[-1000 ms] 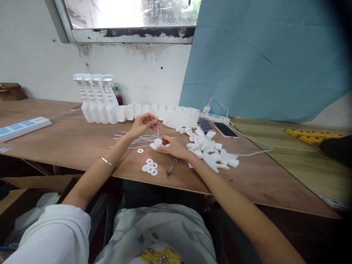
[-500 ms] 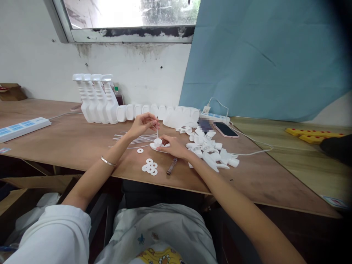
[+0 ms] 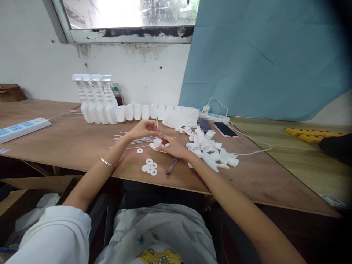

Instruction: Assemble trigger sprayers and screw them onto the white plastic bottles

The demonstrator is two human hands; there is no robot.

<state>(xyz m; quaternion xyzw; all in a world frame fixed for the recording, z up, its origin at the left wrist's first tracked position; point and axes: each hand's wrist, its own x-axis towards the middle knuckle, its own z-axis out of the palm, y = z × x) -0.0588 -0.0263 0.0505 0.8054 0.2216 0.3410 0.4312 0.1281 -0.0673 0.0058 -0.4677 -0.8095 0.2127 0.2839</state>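
My left hand [image 3: 145, 129] is closed in a pinch on a thin white tube [image 3: 157, 123] that stands upright over the spray head. The tube's lower end meets the round neck of the white trigger spray head [image 3: 157, 142]. Wrapped around that spray head from the right is my right hand [image 3: 173, 146], holding it low over the table with the neck facing up. Several loose white tubes [image 3: 121, 138] lie beneath my left wrist. White ring washers [image 3: 150, 167] form a small pile in front, and a single washer [image 3: 140, 150] lies apart.
Loose spray heads [image 3: 210, 150] are heaped at the right, near a phone [image 3: 226, 129]. Upright spray bottles [image 3: 100, 101] and a row of lying white bottles [image 3: 137, 112] line the back. A small screwdriver-like tool [image 3: 171, 167] lies near the front edge. A power strip [image 3: 24, 129] sits left.
My left hand has slid down the tube, closer to the spray head, so more tube shows above the fingers. My right hand keeps its hold on the spray head.
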